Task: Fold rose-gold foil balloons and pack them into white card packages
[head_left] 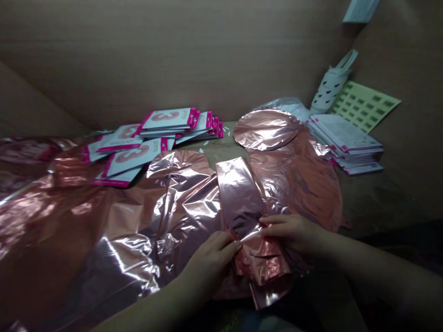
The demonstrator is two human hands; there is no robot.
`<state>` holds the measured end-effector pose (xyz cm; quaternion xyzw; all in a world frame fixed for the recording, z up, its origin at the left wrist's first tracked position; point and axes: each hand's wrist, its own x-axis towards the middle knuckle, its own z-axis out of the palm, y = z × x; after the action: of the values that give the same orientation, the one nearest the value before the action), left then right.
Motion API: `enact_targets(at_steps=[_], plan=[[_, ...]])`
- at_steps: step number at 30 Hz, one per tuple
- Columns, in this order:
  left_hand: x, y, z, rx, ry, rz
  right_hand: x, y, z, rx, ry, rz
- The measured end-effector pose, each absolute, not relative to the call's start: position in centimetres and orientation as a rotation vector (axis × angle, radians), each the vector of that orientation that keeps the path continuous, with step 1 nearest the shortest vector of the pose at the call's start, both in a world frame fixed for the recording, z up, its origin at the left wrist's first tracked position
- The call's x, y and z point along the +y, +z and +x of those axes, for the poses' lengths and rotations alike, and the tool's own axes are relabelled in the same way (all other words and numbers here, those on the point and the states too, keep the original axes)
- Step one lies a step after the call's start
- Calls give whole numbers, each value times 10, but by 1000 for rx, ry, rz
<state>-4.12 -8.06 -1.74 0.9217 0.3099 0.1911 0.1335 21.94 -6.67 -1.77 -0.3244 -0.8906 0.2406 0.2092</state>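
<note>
A rose-gold foil balloon (pixel 238 184), folded into a narrow strip, lies in front of me with its near end crumpled and bent over. My left hand (pixel 214 253) grips the strip's left edge between thumb and fingers. On the opposite edge, my right hand (pixel 294 233) pinches the foil, its thumb hidden. Beneath the strip spread more flat foil balloons (pixel 187 184) of the same colour. A rounded foil piece (pixel 268 129) lies farther back, on top of another balloon (pixel 304 175).
White-and-pink packets printed with a 3 (pixel 169 118) are piled at the back left. A stack of white cards (pixel 346 133) sits at the back right, beside a yellow label sheet (pixel 367 106) and a white heart-patterned bottle (pixel 328 90). Cardboard-coloured walls (pixel 173 55) enclose the table.
</note>
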Motion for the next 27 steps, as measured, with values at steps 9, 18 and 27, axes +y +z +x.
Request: enact_targets(at_steps=[9, 18, 27], plan=[[-85, -11, -34, 1006, 523, 2200, -62, -9, 216, -2027, 1392, -1293], [-49, -7, -18, 1385, 259, 1308, -37, -7, 191, -1395, 1592, -1884], [-73, 15, -48, 600, 722, 3013, -47, 14, 201, -1418, 1674, -1959]])
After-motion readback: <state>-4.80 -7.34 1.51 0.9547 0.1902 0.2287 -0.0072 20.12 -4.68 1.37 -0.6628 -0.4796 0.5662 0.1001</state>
